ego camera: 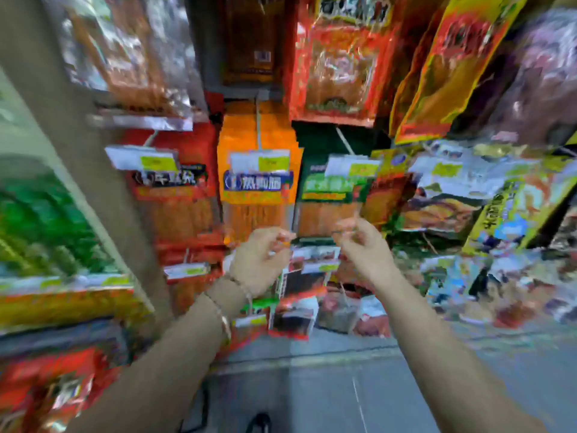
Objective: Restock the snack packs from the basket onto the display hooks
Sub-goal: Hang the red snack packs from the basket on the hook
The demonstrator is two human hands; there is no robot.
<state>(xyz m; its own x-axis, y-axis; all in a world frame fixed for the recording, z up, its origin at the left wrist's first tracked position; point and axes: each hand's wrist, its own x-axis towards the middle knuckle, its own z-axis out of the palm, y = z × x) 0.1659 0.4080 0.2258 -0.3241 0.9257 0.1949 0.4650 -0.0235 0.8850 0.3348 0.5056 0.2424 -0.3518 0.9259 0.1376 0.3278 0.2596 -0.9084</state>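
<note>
Left hand (262,257): raised just under the orange pack (259,195), fingers curled in toward the thumb as if pinching; through the blur we cannot tell whether anything is between them
Right hand (365,250): level with the left, near it but apart, below the green pack (327,198); fingers likewise curled, and we cannot tell what it holds, if anything
Snack packs (175,195): the ones we see hang in rows on the display hooks (258,126)
Price tag (265,162): caps a hook's outer end, facing the shopper
Basket: not in view
Why both hands are up: we judge that paired hands at one height suit spreading a pack's hang-hole over a hook tip
Risk: the packs crowd each other, so we think a tug could unseat neighbours
</note>
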